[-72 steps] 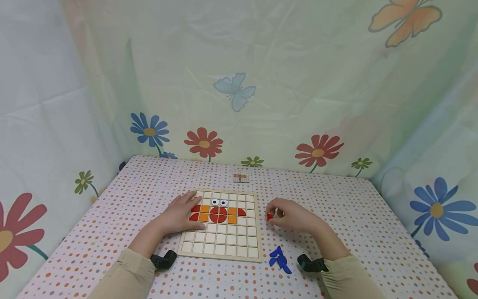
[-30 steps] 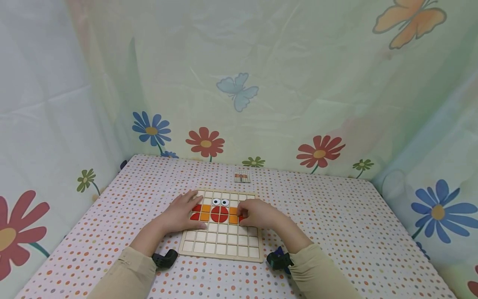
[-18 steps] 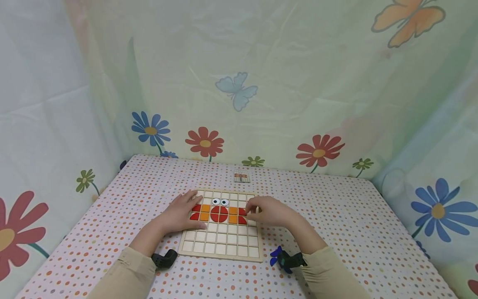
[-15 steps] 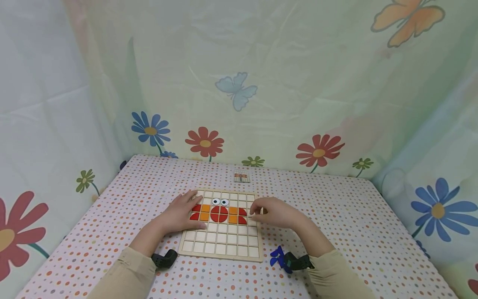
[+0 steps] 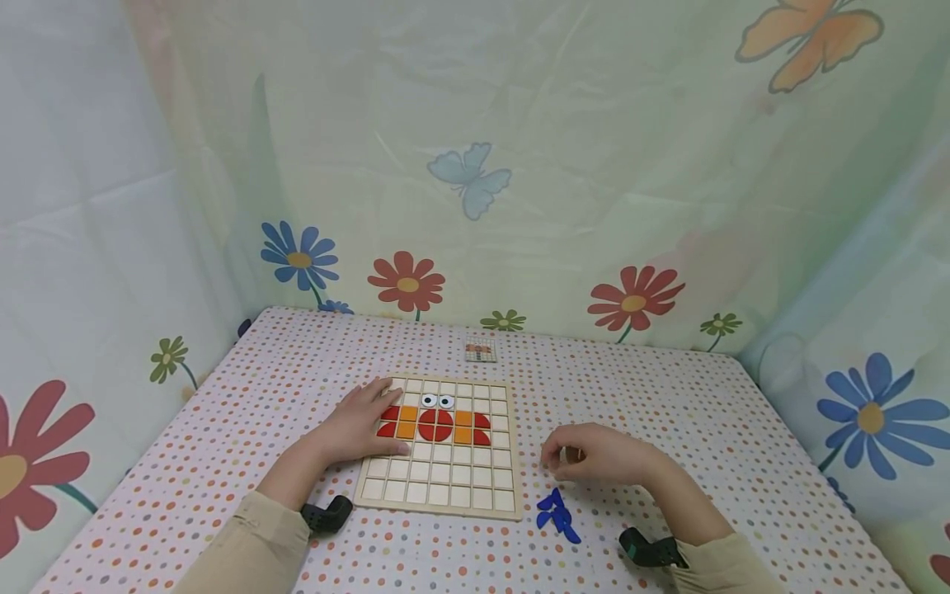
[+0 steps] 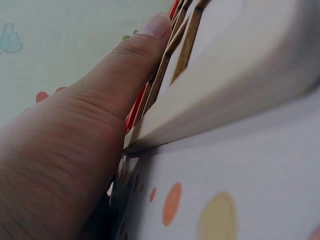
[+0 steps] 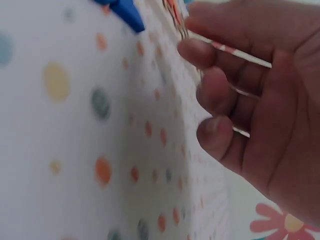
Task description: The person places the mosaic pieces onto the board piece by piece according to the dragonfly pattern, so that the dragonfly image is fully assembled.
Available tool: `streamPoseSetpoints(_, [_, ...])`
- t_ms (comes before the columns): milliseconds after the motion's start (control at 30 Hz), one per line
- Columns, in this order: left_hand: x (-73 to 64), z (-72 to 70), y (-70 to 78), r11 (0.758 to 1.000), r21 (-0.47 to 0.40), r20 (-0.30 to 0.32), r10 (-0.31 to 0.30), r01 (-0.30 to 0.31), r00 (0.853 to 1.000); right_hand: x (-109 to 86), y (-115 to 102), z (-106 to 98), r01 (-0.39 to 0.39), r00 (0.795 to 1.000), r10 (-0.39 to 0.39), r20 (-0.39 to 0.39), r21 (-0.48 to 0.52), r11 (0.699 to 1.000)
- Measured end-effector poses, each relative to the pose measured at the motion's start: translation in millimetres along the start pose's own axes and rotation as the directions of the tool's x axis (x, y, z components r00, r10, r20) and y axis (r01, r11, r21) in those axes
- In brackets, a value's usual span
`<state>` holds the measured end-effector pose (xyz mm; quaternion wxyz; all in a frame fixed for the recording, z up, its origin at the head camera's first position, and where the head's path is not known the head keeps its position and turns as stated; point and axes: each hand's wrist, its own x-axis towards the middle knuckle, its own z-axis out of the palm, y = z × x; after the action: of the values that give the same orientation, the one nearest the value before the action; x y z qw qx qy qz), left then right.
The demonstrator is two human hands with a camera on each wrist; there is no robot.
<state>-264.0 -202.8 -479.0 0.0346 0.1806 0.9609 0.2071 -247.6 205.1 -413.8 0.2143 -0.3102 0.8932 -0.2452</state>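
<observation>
My left hand (image 5: 359,425) rests spread over the left edge of a wooden grid board (image 5: 438,497), its thumb lying along the frame in the left wrist view. Set into the board are two eye tiles (image 5: 437,401), a red circle (image 5: 435,426) of quarter pieces, orange squares (image 5: 463,427) and red quarter pieces (image 5: 481,429) at the sides. My right hand (image 5: 601,454) hovers to the right of the board with fingers loosely bent and nothing between them. Just below it, on the table, lies a small pile of blue pieces (image 5: 558,516).
A small pattern card (image 5: 480,351) lies behind the board. Polka-dot cloth covers the table (image 5: 631,388). Hanging sheets printed with flowers and butterflies enclose the back and sides. Black wrist cameras (image 5: 649,549) sit low beside each forearm.
My right hand brought a red quarter piece to the board's right side and let go of it there. It then moved right and nearer the blue pile. My left hand stayed put.
</observation>
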Motion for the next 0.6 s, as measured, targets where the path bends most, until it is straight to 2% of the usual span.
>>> streamPoseSetpoints(233, [-1.1, -0.6, 0.5, 1.000, 0.000, 0.004, -0.006, 0.006, 1.000, -6.0, 11.0, 8.1, -0.003, 0.996, -0.003, 0.094, 0.060, 0.998])
streamPoseSetpoints(600, [-0.7, -0.6, 0.1, 1.000, 0.008, 0.001, 0.010, -0.010, 1.000, -5.7, 12.3, 15.6, 0.018, 0.995, -0.018, 0.101, 0.005, 1.000])
